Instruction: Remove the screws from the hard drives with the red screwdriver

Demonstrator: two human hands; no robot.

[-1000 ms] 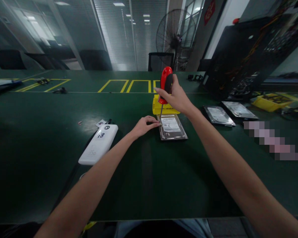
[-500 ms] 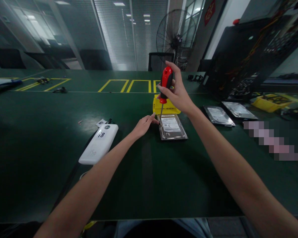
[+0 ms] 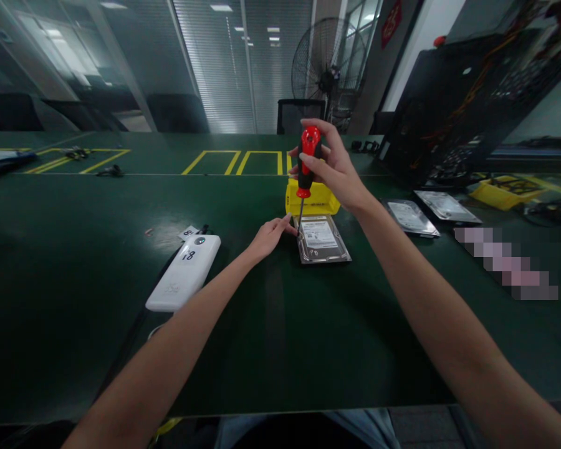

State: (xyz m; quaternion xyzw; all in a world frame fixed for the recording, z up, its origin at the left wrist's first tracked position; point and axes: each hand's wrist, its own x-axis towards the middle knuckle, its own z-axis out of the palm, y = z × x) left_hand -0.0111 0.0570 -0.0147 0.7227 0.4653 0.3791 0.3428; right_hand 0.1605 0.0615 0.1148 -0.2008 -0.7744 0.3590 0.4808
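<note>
A silver hard drive point(image 3: 322, 240) with a white label lies flat on the green table. My right hand point(image 3: 334, 168) is closed round the red and black handle of a screwdriver point(image 3: 306, 162), held upright with its tip at the drive's near left corner. My left hand point(image 3: 268, 237) rests on the table just left of the drive, fingers pinched close to the screwdriver's shaft; whether they hold anything I cannot make out. A small yellow box point(image 3: 311, 198) sits just behind the drive.
A white power bank point(image 3: 182, 274) with a number label and a black cable lies to the left. Two more hard drives point(image 3: 421, 215) lie at the right, before an open black computer case point(image 3: 467, 100). A standing fan point(image 3: 327, 62) and chairs are behind the table.
My right hand has shifted its grip on the screwdriver handle, fingers rising to the top of it. My left fingers have stretched out toward the shaft. The view has drifted slightly.
</note>
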